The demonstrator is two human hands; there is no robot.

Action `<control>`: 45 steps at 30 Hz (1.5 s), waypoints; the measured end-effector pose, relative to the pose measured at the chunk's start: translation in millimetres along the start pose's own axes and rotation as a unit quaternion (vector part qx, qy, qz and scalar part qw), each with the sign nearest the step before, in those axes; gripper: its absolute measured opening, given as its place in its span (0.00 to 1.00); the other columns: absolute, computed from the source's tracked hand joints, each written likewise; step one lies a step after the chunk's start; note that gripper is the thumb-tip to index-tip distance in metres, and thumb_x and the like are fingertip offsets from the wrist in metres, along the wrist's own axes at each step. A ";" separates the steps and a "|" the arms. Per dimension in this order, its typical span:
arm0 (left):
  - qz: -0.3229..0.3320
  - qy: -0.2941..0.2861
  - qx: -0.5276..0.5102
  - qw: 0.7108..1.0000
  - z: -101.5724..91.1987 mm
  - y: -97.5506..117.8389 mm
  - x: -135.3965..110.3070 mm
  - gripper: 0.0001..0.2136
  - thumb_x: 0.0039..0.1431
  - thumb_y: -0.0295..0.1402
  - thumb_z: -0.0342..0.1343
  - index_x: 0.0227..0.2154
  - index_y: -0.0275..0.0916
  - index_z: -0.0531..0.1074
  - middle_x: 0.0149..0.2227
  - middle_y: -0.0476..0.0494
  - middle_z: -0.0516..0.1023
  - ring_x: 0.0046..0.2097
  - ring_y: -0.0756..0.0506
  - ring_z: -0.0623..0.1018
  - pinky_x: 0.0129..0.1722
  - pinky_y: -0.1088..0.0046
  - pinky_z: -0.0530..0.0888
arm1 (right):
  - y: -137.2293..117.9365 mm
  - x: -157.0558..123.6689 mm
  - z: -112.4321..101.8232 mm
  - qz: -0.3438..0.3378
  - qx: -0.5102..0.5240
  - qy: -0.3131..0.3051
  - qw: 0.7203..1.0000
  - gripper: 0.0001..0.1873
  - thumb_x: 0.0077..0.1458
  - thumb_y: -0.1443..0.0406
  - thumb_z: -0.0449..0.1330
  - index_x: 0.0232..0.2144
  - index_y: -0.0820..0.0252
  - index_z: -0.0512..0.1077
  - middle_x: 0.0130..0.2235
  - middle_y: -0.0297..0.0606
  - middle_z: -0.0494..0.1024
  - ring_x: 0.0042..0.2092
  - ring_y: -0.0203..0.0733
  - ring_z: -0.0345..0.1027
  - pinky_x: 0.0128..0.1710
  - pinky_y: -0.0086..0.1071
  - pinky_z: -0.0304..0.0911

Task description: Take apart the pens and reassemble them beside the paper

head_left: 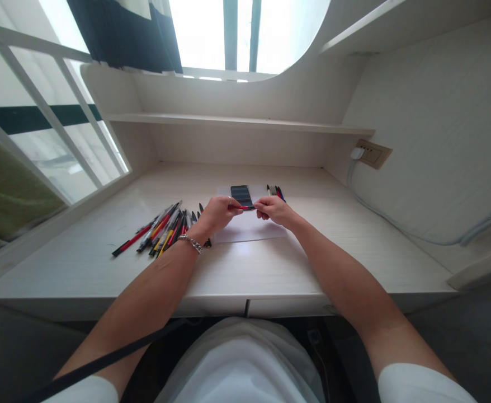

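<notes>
My left hand (219, 212) is closed around one end of a red pen (244, 207) with a black tip section. My right hand (275, 210) pinches the pen's black end, so it lies level between both hands. White paper (249, 230) is spread on the desk below them. Just behind the pen, a dark flat panel like a phone (240, 194) rests on the paper. A loose pile of pens (161, 228) in red, yellow, black and silver lies left of my left hand, partly hidden by it. Several other pens (278, 192) lie behind my right hand.
The white desk (354, 246) has a low shelf (237, 121) along its back. On the right wall a socket (372, 154) holds a plug, and its white cable (396, 225) runs down the wall. White railings (39, 106) stand on the left.
</notes>
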State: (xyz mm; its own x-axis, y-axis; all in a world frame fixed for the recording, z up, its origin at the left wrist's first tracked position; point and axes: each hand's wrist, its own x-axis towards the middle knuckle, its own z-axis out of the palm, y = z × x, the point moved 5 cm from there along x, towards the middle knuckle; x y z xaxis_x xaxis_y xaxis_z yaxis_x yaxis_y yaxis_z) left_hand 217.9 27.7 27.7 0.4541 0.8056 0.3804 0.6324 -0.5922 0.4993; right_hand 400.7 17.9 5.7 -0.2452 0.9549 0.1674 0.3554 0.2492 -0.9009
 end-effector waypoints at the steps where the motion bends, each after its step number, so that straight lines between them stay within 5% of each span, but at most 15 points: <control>1: 0.001 -0.001 -0.002 1.000 -0.8 0.3 -0.2 0.10 0.54 0.37 0.60 0.36 0.41 0.82 0.30 0.46 0.81 0.31 0.48 0.74 0.32 0.73 0.66 | -1.1 -0.2 0.4 -0.001 0.001 0.002 1.000 0.14 0.55 0.59 0.58 0.24 0.62 0.71 0.23 0.35 0.74 0.23 0.31 0.61 0.24 0.26 0.56; 10: -0.014 -0.033 0.011 0.999 -0.1 -2.2 0.6 0.17 0.60 0.43 0.51 0.27 0.37 0.79 0.21 0.47 0.75 0.24 0.50 0.68 0.26 0.73 0.61 | -6.2 0.0 -0.6 -0.029 0.006 0.031 0.999 0.06 0.51 0.64 0.60 0.29 0.63 0.74 0.23 0.34 0.73 0.24 0.32 0.63 0.25 0.27 0.59; 17: -0.012 -0.062 -0.001 0.998 6.0 -7.8 -0.2 0.16 0.59 0.42 0.52 0.30 0.37 0.79 0.24 0.46 0.78 0.26 0.50 0.70 0.26 0.74 0.61 | 0.4 0.7 1.8 -0.038 0.016 0.052 0.998 0.08 0.44 0.69 0.64 0.32 0.62 0.74 0.27 0.35 0.77 0.30 0.35 0.69 0.32 0.29 0.65; 23: -0.001 -0.006 -0.003 1.000 0.8 -9.2 0.4 0.11 0.54 0.40 0.60 0.37 0.41 0.80 0.33 0.45 0.82 0.34 0.47 0.76 0.33 0.73 0.66 | 1.1 0.4 3.1 -0.010 -0.048 0.029 0.998 0.17 0.53 0.57 0.63 0.42 0.61 0.74 0.33 0.38 0.79 0.29 0.34 0.70 0.27 0.26 0.63; 31: -0.003 -0.003 0.009 1.000 0.9 -7.8 0.8 0.09 0.53 0.37 0.61 0.36 0.41 0.81 0.32 0.45 0.81 0.32 0.47 0.76 0.34 0.73 0.68 | 1.7 0.1 3.5 0.005 -0.102 0.009 0.995 0.19 0.61 0.56 0.53 0.24 0.62 0.72 0.26 0.38 0.77 0.24 0.31 0.66 0.24 0.25 0.60; 45: 0.010 -0.054 0.032 0.998 6.8 -7.0 -0.1 0.15 0.59 0.41 0.53 0.34 0.38 0.81 0.27 0.44 0.79 0.27 0.49 0.70 0.27 0.74 0.61 | -7.3 -4.7 4.1 -0.016 -0.030 0.027 0.999 0.05 0.51 0.67 0.62 0.32 0.63 0.75 0.28 0.37 0.78 0.28 0.34 0.69 0.29 0.29 0.65</control>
State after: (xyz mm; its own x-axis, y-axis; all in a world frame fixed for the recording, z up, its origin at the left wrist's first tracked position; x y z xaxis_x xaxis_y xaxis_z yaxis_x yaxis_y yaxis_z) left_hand 217.7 31.9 18.9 0.5291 0.7929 0.3022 0.6600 -0.6084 0.4408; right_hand 395.6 10.9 9.9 -0.2088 0.9531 0.2193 0.4020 0.2880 -0.8692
